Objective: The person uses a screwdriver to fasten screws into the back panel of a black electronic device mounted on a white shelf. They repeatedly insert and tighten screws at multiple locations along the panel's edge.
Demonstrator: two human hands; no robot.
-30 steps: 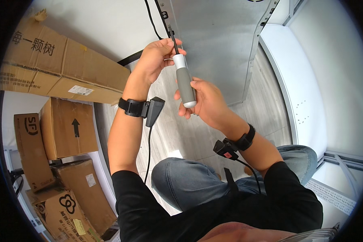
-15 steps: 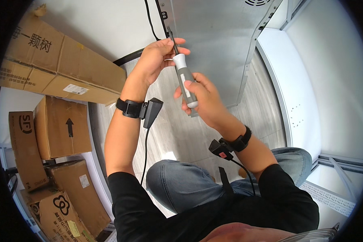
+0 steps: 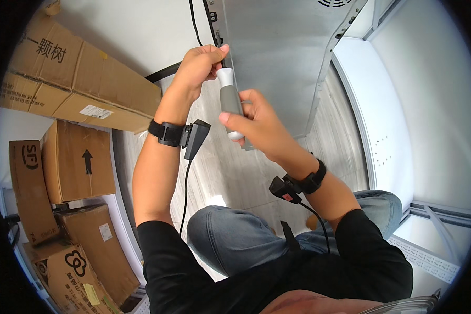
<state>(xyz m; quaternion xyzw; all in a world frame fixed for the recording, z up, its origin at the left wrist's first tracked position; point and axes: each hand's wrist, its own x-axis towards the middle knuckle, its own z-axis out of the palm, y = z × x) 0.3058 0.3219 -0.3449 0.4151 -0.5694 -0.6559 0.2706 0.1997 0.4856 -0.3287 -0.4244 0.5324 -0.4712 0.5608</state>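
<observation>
A screwdriver with a grey-and-white handle points up toward the left edge of a large grey metal panel. My left hand is closed around its shaft just above the white collar, thumb and fingers pinched together. Lower down, my right hand grips the handle, with the thumb laid along its near side. The tip meets the panel's edge strip near a slot; the exact contact is too small to make out, and my left fingers cover part of the shaft.
Cardboard boxes are stacked on the left, with a long carton behind them. A black cable hangs beside the panel's left edge. My knees are bent below my hands. A white curved wall stands at the right.
The screwdriver has turned more upright and its handle has shifted left. My left fingers, spread before, have closed in around the shaft. My right hand has moved left with the handle.
</observation>
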